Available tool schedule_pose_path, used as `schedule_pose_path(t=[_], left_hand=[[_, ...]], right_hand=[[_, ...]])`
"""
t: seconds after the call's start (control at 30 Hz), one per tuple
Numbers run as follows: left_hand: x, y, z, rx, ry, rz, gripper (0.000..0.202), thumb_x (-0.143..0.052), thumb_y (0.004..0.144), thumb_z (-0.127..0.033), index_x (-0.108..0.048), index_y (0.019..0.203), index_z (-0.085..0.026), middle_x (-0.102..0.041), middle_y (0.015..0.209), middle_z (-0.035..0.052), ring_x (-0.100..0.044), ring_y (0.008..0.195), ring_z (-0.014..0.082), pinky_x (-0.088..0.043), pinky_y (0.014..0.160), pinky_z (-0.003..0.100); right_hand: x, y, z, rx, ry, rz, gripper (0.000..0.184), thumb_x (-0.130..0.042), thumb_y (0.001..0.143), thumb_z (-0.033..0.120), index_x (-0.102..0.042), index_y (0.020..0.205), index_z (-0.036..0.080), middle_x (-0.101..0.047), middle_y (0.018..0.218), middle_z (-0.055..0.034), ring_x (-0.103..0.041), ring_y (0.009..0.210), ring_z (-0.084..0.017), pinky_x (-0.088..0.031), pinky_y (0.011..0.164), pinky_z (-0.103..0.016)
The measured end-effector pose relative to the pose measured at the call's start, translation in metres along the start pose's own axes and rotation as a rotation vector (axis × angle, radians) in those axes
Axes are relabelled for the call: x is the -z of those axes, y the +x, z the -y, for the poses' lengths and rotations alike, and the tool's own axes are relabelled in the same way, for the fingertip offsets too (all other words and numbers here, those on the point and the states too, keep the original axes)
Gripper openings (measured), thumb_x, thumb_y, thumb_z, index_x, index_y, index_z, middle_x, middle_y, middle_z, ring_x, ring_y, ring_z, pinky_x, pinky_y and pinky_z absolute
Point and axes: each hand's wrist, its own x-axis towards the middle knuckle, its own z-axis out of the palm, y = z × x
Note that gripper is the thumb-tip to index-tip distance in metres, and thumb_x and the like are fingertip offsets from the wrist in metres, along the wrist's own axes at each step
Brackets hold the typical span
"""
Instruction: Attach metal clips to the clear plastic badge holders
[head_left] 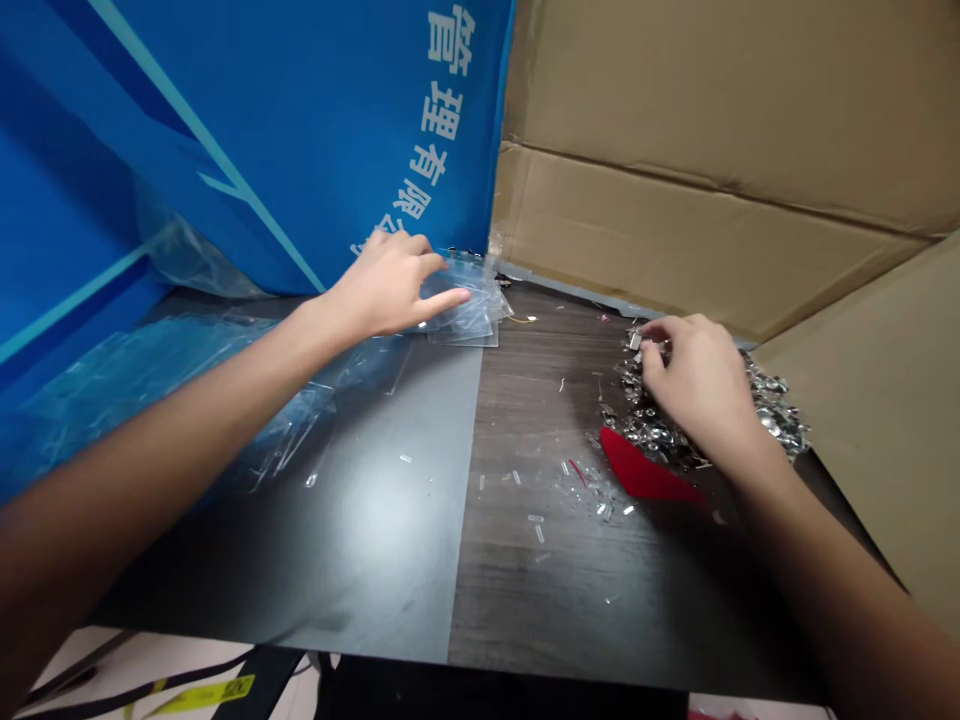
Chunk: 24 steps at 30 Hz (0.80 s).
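Observation:
My left hand (401, 285) is over a small stack of clear plastic sleeves (469, 320) at the back of the table. Its thumb is stretched out to the right, apart from the other fingers, and the palm side is hidden. On the right, my right hand (701, 375) reaches into a heap of small shiny metal pieces (780, 415). Thumb and index finger curl toward each other at the heap's left edge, beside a shiny piece (635, 340). What lies between the fingertips is too small to tell.
More clear plastic sleeves (172, 350) spread across the left side. A pointed red piece (645, 470) lies before the metal heap, with tiny clear scraps (600, 495) beside it. A blue printed panel (300, 120) and a cardboard wall (720, 100) bound the dark table (360, 560).

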Motion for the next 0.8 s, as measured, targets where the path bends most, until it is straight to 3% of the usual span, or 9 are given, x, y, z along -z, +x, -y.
schedule_pose_path(t=[0.1,0.17,0.3,0.4,0.57,0.7,0.8], left_hand=[[0.025,-0.029,0.02,0.064,-0.017,0.057,0.049,-0.067,0.099,-0.062,-0.081,0.117,-0.018,-0.073,0.123,0.019,-0.062,0.124,0.0419,-0.04,0.115,0.059],[0.045,-0.051,0.036,0.133,0.028,0.205,0.053,-0.068,0.098,-0.064,-0.081,0.123,-0.019,-0.072,0.123,0.0174,-0.064,0.12,0.0394,-0.046,0.112,0.056],[0.071,-0.096,0.06,0.282,0.183,0.534,0.066,-0.066,0.101,-0.064,-0.072,0.146,-0.016,-0.07,0.136,0.0201,-0.064,0.125,0.0415,-0.05,0.109,0.052],[0.07,-0.114,0.067,0.299,0.239,0.586,0.078,-0.069,0.097,-0.07,-0.068,0.153,-0.016,-0.07,0.14,0.0197,-0.062,0.133,0.0447,-0.051,0.11,0.049],[0.057,-0.112,0.048,0.28,0.117,0.61,0.086,-0.068,0.091,-0.077,-0.066,0.158,-0.024,-0.063,0.158,0.0186,-0.056,0.147,0.0433,-0.048,0.117,0.045],[0.057,-0.115,0.025,0.276,0.093,0.651,0.079,-0.069,0.092,-0.068,-0.067,0.16,-0.028,-0.063,0.155,0.0171,-0.057,0.143,0.0439,-0.047,0.117,0.048],[0.055,-0.119,0.019,0.23,0.027,0.642,0.073,-0.073,0.089,-0.069,-0.074,0.151,-0.031,-0.064,0.152,0.0148,-0.058,0.14,0.042,-0.046,0.117,0.048]], right_hand=[[-0.01,-0.001,-0.004,0.065,-0.09,0.055,0.057,-0.046,0.107,0.039,-0.073,0.151,0.014,-0.071,0.134,-0.0275,-0.059,0.126,-0.045,-0.047,0.105,-0.062],[-0.015,-0.002,-0.005,0.09,-0.14,0.135,0.06,-0.041,0.112,0.046,-0.068,0.159,0.021,-0.066,0.147,-0.0269,-0.055,0.134,-0.049,-0.045,0.106,-0.067],[-0.021,-0.002,-0.008,0.118,-0.208,0.225,0.065,-0.031,0.114,0.05,-0.075,0.15,0.019,-0.07,0.146,-0.0261,-0.058,0.134,-0.05,-0.045,0.106,-0.07],[-0.022,0.0,-0.011,0.135,-0.248,0.215,0.064,-0.033,0.112,0.047,-0.08,0.138,0.013,-0.074,0.137,-0.0265,-0.062,0.128,-0.05,-0.047,0.102,-0.069],[-0.021,0.002,-0.013,0.165,-0.242,0.181,0.053,-0.038,0.11,0.04,-0.085,0.114,0.015,-0.078,0.122,-0.0242,-0.067,0.117,-0.047,-0.05,0.094,-0.064],[-0.021,0.002,-0.016,0.182,-0.215,0.13,0.043,-0.047,0.105,0.038,-0.085,0.102,0.018,-0.079,0.113,-0.023,-0.068,0.109,-0.045,-0.05,0.09,-0.06],[-0.022,0.003,-0.018,0.194,-0.195,0.105,0.038,-0.052,0.103,0.037,-0.084,0.097,0.019,-0.08,0.109,-0.0222,-0.069,0.103,-0.044,-0.051,0.087,-0.059]])
